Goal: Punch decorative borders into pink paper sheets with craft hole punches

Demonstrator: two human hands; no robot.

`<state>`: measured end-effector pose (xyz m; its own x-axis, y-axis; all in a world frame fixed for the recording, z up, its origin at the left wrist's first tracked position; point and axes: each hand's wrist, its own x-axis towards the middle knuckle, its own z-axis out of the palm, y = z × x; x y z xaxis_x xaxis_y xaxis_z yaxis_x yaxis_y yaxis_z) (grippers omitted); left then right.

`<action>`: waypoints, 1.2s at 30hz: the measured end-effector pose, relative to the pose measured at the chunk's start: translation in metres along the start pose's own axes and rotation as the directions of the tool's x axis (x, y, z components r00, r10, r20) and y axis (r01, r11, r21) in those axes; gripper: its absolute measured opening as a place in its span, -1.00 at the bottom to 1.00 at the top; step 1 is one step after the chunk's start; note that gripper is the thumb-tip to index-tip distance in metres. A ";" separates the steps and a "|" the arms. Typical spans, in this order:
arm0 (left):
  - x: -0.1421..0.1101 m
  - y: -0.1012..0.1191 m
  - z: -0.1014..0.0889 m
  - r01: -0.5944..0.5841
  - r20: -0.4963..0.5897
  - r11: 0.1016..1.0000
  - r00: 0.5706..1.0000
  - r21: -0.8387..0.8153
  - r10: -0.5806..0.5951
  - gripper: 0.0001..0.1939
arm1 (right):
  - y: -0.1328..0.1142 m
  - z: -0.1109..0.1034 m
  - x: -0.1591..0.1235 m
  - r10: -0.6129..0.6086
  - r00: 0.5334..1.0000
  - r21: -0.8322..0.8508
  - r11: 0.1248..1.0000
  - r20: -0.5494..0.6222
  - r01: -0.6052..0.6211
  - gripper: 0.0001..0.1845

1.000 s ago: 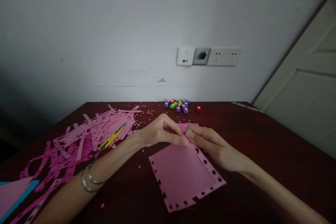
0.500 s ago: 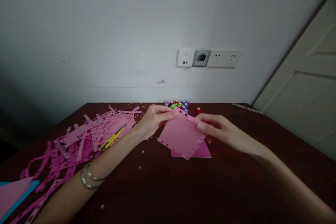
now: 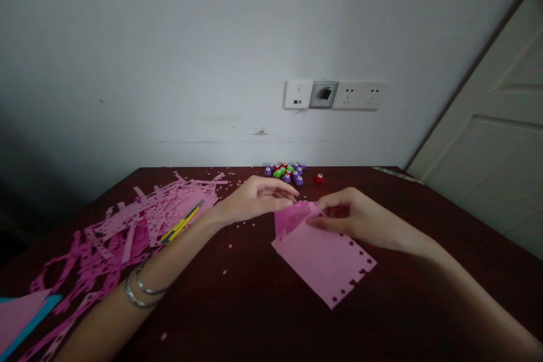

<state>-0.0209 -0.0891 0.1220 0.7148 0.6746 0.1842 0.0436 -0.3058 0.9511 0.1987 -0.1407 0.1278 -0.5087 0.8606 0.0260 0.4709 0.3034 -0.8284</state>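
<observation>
Between thumb and fingers, my right hand [image 3: 348, 215] pinches a light pink sheet of paper [image 3: 322, 260] by its upper edge. Small shaped holes are punched along the sheet's right and lower edges. It hangs tilted over a darker pink paper [image 3: 288, 219], which is partly covered. My left hand [image 3: 261, 198] is stretched out, thumb and fingers apart, beside the darker paper's upper left corner; whether it touches the paper I cannot tell.
A heap of pink punched paper strips [image 3: 139, 220] covers the table's left side, with a yellow utility knife [image 3: 182, 223] on it. Small purple, green and red craft punches [image 3: 286, 171] cluster near the wall. Pink and blue sheets [image 3: 25, 317] lie at lower left.
My left hand has let go of the light pink sheet. The sheet has turned in my right hand and swung down and to the right, uncovering part of the darker paper.
</observation>
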 end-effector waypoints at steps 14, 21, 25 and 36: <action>0.003 0.002 0.026 0.056 -0.027 0.998 0.998 -0.034 -0.057 -0.88 | -0.004 0.007 -0.002 -0.062 0.994 0.098 0.994 0.089 0.054 -0.67; 0.002 -0.001 0.029 0.089 0.031 0.974 0.996 -0.209 -0.085 -0.90 | -0.009 0.008 -0.005 -0.072 0.993 0.109 0.992 0.095 0.061 -0.69; 0.002 -0.003 0.030 0.100 0.044 0.957 0.995 -0.271 -0.091 -0.88 | -0.010 0.009 -0.004 -0.069 0.992 0.113 0.992 0.104 0.057 -0.67; -0.007 0.007 0.006 0.212 0.229 0.973 0.946 0.090 -0.227 -0.81 | 0.000 -0.005 -0.007 0.095 0.982 0.187 0.980 -0.165 -0.064 -0.64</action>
<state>-0.0213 -0.0999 0.1257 0.8268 0.5538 -0.0985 0.2564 -0.2153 0.9423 0.2055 -0.1445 0.1304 -0.3356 0.9412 0.0391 0.3596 0.1663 -0.9182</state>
